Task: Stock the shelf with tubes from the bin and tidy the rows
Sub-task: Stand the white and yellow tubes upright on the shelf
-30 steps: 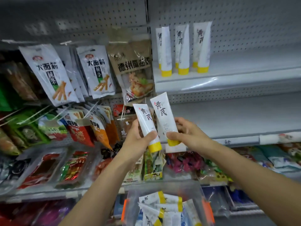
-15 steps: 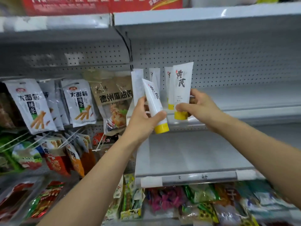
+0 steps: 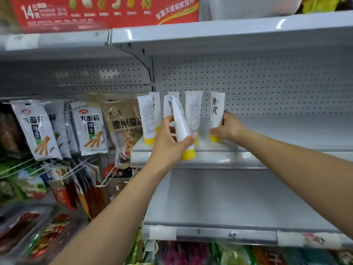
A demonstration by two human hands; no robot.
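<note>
1. My right hand (image 3: 229,129) grips an upright tube (image 3: 216,111), cap down at the shelf (image 3: 277,134). The shelf is bare to its right.
2. My left hand (image 3: 168,144) clasps a tilted tube (image 3: 181,121), its cap before the shelf's front edge.
3. 3 or more standing tubes (image 3: 147,117) crowd behind it, and snack packets (image 3: 91,129) hang to the left.

We see a grey shelf (image 3: 277,134) bearing white tubes (image 3: 147,119) upright on yellow caps, all left of the label-forward tube (image 3: 216,109).
</note>
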